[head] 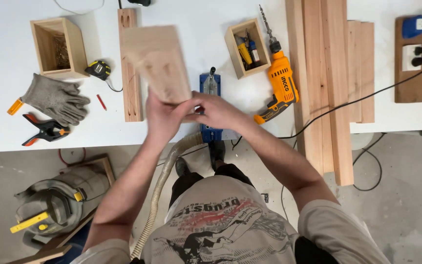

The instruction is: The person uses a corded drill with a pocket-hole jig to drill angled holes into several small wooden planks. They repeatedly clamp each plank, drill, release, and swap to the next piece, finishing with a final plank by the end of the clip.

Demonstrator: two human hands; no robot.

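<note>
Both hands meet at the near end of a short wooden board [156, 61], held tilted above the white table [181, 19]; the left hand [161, 117] clasps its lower edge while the right hand [216, 111] pinches the corner, so the blurred face stays open to view. Directly beneath sits a blue jig [210, 85], with a slotted plank [130, 73] just left and an orange drill [282, 83] to the right, both within easy reach

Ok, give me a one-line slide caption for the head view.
Both hands, left and right, hold a wooden board over a white table, with an orange drill and grey gloves alongside.
</note>
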